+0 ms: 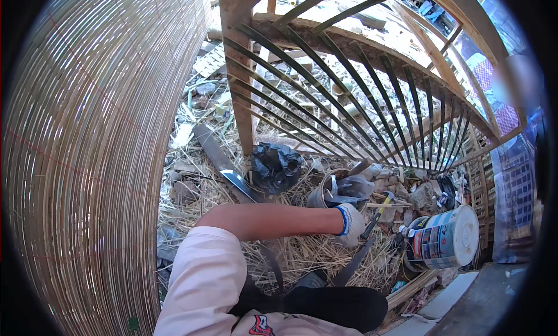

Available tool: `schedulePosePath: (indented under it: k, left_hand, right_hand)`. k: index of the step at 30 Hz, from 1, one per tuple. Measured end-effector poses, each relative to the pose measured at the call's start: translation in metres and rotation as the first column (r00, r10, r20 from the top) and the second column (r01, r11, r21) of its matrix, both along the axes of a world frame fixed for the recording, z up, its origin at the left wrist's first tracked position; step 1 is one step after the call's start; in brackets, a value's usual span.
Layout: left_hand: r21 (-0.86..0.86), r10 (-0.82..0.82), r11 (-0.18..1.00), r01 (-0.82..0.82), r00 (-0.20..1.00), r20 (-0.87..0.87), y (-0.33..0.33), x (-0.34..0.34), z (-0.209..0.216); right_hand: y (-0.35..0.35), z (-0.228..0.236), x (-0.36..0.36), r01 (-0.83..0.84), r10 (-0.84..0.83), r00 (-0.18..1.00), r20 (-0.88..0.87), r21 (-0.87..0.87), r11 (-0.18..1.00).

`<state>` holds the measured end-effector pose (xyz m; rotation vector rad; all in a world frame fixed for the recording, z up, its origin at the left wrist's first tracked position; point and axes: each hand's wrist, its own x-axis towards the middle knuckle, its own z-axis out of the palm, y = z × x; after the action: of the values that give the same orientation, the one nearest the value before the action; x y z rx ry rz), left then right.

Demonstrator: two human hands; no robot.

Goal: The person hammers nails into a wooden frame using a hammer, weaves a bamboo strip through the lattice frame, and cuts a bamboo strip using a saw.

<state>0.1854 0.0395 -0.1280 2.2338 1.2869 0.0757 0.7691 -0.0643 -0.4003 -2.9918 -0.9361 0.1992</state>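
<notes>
My left arm reaches across from the lower left, bare below a pale sleeve. On my left hand (350, 224) is a whitish knit glove with a blue cuff. It is low over the straw, right beside a hammer (383, 208) with a yellow and black handle. The glove's fingers are turned away, so whether they touch or grip the handle is unclear. Just below the hand lies a long dark blade (353, 265). Behind it stands a bucket (318, 196) with a clear plastic bag (353, 188) in it. My right hand is out of view.
A slatted bamboo screen (87, 150) rises on the left. Ahead stands a wooden frame (241, 103) with fanned bamboo strips (349, 97). A black plastic bag (276, 168) lies near a shiny blade (237, 182). A tilted paint bucket (444, 241) is at right. Another person (505, 118) is beyond.
</notes>
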Motion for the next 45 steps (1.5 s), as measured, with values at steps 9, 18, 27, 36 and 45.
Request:
schedulePosePath:
  k: [9, 18, 27, 36, 45]
  left_hand:
    - [-0.033, 0.044, 0.998, -0.044, 0.999, 0.005, -0.004, -0.027, -0.002]
    - [0.027, -0.009, 1.000, 0.008, 1.000, 0.026, 0.009, -0.032, -0.003]
    - [0.310, -0.095, 0.951, 0.002, 0.953, 0.287, 0.017, -0.028, 0.039]
    - [0.410, 0.218, 0.623, -0.666, 0.652, 0.726, 0.013, -0.058, 0.099]
    - [0.121, 0.407, 0.211, -0.970, 0.200, 0.892, -0.008, -0.124, 0.116]
  right_hand:
    - [0.017, 0.048, -0.026, 0.075, -0.083, 0.996, 0.031, 0.221, 0.972]
    - [0.035, 0.154, 0.000, 0.100, -0.103, 0.994, -0.049, 0.810, 0.578]
    - [0.164, 0.418, -0.176, 0.517, 0.856, 0.452, -0.252, 0.856, -0.021]
    - [0.229, 0.558, -0.421, 0.148, 0.944, -0.295, 0.148, 0.983, -0.107]
    - [0.286, 0.625, -0.538, 0.188, 0.721, -0.674, 0.161, 0.981, -0.043]
